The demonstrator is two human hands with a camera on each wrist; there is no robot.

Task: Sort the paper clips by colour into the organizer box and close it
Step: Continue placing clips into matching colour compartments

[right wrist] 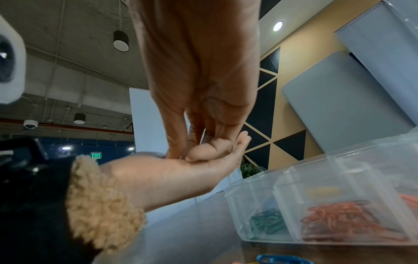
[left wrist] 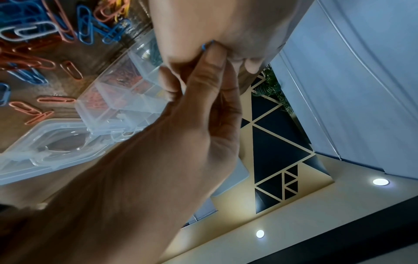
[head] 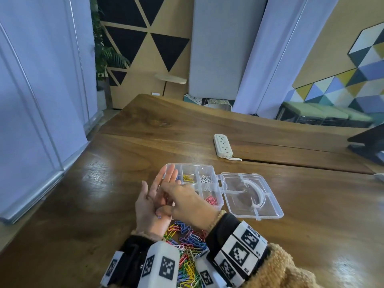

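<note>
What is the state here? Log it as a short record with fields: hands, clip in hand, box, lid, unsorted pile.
left hand: palm up, fingers straight, over the table's near side
right hand: fingertips pinching a clip on the left palm
blue clip: only an end shows between thumb and palm
organizer box: holds yellow, white, pink clips in separate compartments
lid: open, flat on table
unsorted pile: mixed colours, below the wrists

An office or co-working space: a long wooden table (head: 145, 146) carries a white power strip (head: 222, 144), grey acoustic panels (head: 220, 46) lean against walls with black and coloured triangle patterns, and overhead (seen from the right wrist) hang an exposed concrete ceiling, a dome camera (right wrist: 29, 124) and a green exit sign (right wrist: 96, 156).
</note>
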